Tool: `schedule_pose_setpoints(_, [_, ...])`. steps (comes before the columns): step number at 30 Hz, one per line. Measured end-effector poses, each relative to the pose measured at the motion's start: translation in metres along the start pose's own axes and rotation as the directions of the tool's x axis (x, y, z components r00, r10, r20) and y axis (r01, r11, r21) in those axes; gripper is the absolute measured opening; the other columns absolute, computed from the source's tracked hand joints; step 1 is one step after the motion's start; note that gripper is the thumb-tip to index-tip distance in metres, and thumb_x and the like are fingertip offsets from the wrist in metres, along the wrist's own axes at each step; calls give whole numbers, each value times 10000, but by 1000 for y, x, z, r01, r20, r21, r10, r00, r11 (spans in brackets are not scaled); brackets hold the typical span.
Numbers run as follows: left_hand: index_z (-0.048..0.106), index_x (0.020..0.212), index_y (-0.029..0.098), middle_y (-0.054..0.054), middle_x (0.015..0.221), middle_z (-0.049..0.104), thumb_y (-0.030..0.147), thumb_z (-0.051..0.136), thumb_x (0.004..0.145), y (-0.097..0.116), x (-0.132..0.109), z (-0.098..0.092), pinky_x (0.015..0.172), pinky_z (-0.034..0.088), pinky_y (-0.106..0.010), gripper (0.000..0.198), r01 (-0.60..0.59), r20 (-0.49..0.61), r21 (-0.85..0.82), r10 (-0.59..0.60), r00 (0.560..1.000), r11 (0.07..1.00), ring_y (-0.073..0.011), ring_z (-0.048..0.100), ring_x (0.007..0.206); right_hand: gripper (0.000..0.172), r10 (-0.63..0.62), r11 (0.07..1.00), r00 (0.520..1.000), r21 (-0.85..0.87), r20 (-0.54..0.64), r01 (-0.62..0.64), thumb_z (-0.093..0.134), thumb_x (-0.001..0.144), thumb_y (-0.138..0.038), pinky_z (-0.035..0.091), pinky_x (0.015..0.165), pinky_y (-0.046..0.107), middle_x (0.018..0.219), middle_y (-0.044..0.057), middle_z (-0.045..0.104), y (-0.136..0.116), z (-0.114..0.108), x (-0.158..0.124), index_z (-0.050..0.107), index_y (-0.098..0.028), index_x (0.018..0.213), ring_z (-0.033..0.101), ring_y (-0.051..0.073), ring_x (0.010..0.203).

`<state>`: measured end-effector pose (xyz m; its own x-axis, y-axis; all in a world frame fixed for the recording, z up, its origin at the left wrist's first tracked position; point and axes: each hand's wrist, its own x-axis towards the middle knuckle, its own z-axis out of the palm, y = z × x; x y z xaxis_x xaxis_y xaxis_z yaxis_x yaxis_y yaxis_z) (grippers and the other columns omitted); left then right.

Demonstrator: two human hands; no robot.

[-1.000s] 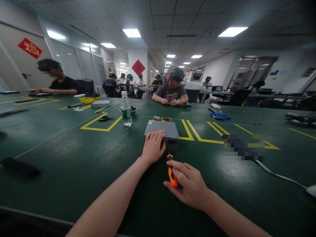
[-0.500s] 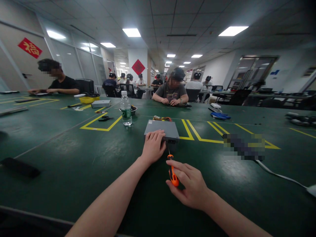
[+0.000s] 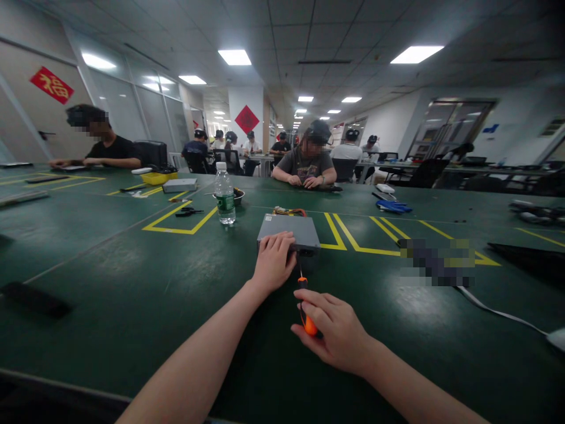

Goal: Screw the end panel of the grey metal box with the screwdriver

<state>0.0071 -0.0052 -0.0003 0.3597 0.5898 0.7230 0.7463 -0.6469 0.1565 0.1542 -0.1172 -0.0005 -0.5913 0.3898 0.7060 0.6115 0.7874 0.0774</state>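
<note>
A grey metal power supply unit [image 3: 295, 228] lies on the green table, a bundle of coloured wires [image 3: 289, 211] at its far side. My left hand [image 3: 274, 256] grips its near left corner, fingers over the top and thumb at the near face. In my right hand [image 3: 331, 324] is an orange and black screwdriver [image 3: 310, 325], held between thumb and fingers. Its thin shaft points away from me to the near face of the unit, below the socket. Whether the tip sits in a screw is too small to tell.
Left of the unit stands a water bottle [image 3: 226, 197] before a metal bowl [image 3: 239, 196]. Blue gloves [image 3: 394, 206] lie at the back right. A white cable [image 3: 498, 312] runs along the right. Across the table a person [image 3: 306, 159] works, another sits far left.
The screwdriver handle has turned in my right hand, and my right fingers have shifted slightly around it. A dark object now shows at the right edge. My left hand and the unit stay put.
</note>
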Motion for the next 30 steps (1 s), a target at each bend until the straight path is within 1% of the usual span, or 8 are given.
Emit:
schedule_pose_setpoints(3, [488,1066,213,-34,1220,549,225,462,834,0,0,0,999,279,-380,234,-2,1,-2,2,1000,1000,-191,436,1172,314,12,999,997,43,74,-15,466,860,-372,524,741,348,1065,171,591,-1,-2,2,489,-117,1042,600,220,924])
schedule_pose_setpoints(6, [488,1066,213,-35,1219,550,226,473,829,0,1,0,998,280,-378,237,-2,-4,-4,2,1000,1000,-189,435,1173,343,-13,1000,992,28,128,10,423,880,-308,507,785,353,1135,171,562,-1,-8,7,470,-118,1161,575,221,993])
schedule_pose_setpoints(9, [485,1071,213,-37,1225,547,230,474,830,0,0,0,1001,278,-381,242,-3,-3,-6,3,1000,1000,-190,429,1181,331,-37,999,997,-8,70,37,483,863,-319,509,755,343,1101,163,585,-1,-8,8,491,-128,1133,592,214,946])
schedule_pose_setpoints(15, [490,1063,218,-36,1220,551,219,480,823,0,0,1,996,288,-384,240,7,-7,-9,-7,1000,1000,-192,434,1176,236,-2,1000,998,-23,-58,1,545,821,-358,528,658,318,1031,162,613,2,2,1,493,-156,933,623,203,839])
schedule_pose_setpoints(19, [490,1053,220,-31,1214,554,225,480,827,1,1,1,995,289,-384,226,17,-21,-13,-17,1000,1000,-191,444,1165,252,0,999,1000,-37,-31,-1,546,821,-343,534,680,324,1043,163,599,3,3,1,492,-141,962,617,214,864])
schedule_pose_setpoints(22, [487,1042,222,-24,1202,561,218,480,828,1,1,2,990,292,-376,214,27,-36,-19,-27,999,999,-182,451,1154,223,-21,995,999,-96,29,24,523,835,-236,533,697,308,1031,150,587,5,3,2,521,-123,1028,610,199,853])
schedule_pose_setpoints(25, [487,1036,225,-24,1194,566,211,491,819,1,1,2,979,302,-377,217,30,-42,-23,-31,999,999,-183,458,1144,209,-33,988,999,-147,26,36,473,840,-124,525,715,299,1001,143,583,9,4,3,544,-110,1037,599,189,859])
schedule_pose_setpoints(30, [493,1029,224,-39,1194,564,199,494,810,2,2,3,972,303,-399,220,43,-33,-28,-44,999,999,-205,465,1136,189,-8,967,1000,-256,5,9,490,853,-184,498,709,320,994,149,577,14,1,5,576,-128,1013,586,197,853])
